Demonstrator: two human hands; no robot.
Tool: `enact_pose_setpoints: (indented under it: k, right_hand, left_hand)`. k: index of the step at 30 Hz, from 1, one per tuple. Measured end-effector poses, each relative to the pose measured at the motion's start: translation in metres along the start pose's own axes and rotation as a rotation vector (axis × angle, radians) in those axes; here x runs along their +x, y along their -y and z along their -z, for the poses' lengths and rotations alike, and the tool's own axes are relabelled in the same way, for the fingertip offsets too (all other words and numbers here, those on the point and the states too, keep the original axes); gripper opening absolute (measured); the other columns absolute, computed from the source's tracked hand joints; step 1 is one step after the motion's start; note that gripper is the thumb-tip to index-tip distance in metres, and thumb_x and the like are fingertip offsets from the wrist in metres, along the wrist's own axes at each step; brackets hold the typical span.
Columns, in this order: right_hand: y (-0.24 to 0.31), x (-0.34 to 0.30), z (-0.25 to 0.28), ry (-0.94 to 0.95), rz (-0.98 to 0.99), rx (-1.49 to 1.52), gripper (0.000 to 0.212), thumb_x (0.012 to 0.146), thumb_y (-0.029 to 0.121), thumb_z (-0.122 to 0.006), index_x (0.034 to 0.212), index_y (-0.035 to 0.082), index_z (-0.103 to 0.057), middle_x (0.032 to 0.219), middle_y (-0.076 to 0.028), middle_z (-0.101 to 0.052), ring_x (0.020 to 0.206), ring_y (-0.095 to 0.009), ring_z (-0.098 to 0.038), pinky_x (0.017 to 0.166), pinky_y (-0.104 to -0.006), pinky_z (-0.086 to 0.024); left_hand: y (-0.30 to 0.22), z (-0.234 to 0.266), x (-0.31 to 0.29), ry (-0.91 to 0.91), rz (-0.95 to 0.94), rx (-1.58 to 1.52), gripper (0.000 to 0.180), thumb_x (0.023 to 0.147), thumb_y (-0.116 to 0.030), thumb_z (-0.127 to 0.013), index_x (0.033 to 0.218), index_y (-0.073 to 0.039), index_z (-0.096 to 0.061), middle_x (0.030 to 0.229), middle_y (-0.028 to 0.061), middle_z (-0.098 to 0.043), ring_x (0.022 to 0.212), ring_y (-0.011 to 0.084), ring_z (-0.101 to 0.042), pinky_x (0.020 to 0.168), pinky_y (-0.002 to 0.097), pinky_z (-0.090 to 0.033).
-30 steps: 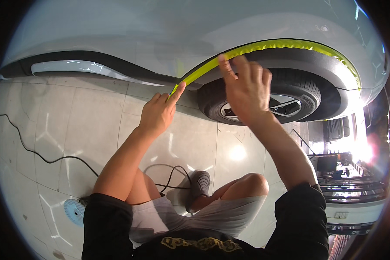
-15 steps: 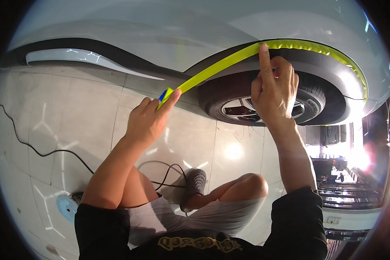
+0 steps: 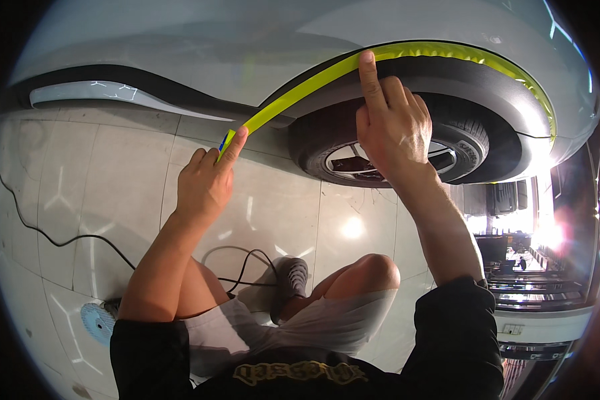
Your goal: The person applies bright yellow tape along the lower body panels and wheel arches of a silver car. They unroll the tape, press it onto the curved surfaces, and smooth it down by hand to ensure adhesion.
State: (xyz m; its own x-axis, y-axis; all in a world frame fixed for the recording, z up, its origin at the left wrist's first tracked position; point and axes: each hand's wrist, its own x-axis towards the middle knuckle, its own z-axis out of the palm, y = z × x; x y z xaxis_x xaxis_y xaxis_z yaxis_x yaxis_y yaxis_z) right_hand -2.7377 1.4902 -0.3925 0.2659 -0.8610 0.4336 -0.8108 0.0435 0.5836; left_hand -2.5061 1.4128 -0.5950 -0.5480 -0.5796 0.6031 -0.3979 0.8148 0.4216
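My left hand (image 3: 207,183) grips a small roll of yellow-green tape (image 3: 226,143) with a bit of blue showing on it. From the roll a taut strip of tape (image 3: 307,88) runs up and right along the dark plastic trim (image 3: 440,72) of a car's wheel arch. With its index finger stretched out, my right hand (image 3: 399,130) presses the strip against the top of the arch. Its other fingers are loosely bent and hold nothing. Right of that fingertip, wrinkled tape follows the arch's curve down the far side. Below, my right hand partly hides the wheel (image 3: 473,133).
The pale car body (image 3: 213,47) spans the upper view, with a dark side sill (image 3: 160,90) at left. A black cable (image 3: 67,240) crosses the tiled floor (image 3: 273,213). A round bluish disc (image 3: 99,325) lies near my left elbow. Shelving (image 3: 540,293) stands at right.
My right fingertip has slid leftward along the arch, pressing more of the strip. My left hand with the roll has shifted left and slightly up. The whole view has moved a little.
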Motion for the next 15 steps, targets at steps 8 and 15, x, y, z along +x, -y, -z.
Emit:
enact_pose_setpoints:
  k: [8, 15]
  right_hand:
    - [0.007, 0.002, -0.007, 0.023, 0.057, 0.035, 0.077, 0.075, 0.004, -0.065, 0.15, 0.01, -0.047, 0.076, -0.003, -0.05, 0.061, -0.017, -0.053, 0.056, -0.0321, -0.048]
    - [0.006, 0.004, -0.009, 0.049, 0.093, 0.014, 0.084, 0.077, 0.006, -0.067, 0.155, 0.013, -0.039, 0.078, -0.003, -0.053, 0.065, -0.018, -0.057, 0.061, -0.0339, -0.052]
  left_hand:
    - [0.002, -0.027, 0.014, 0.067, 0.06, -0.172, 0.081, 0.089, 0.004, -0.059, 0.159, -0.021, -0.028, 0.073, 0.0116, -0.059, 0.068, 0.028, -0.059, 0.061, 0.0424, -0.05]
    - [0.002, -0.032, 0.027, 0.213, 0.152, -0.367, 0.077, 0.095, -0.002, -0.057, 0.159, -0.031, -0.025, 0.076, 0.0161, -0.062, 0.067, 0.0317, -0.061, 0.063, 0.0447, -0.05]
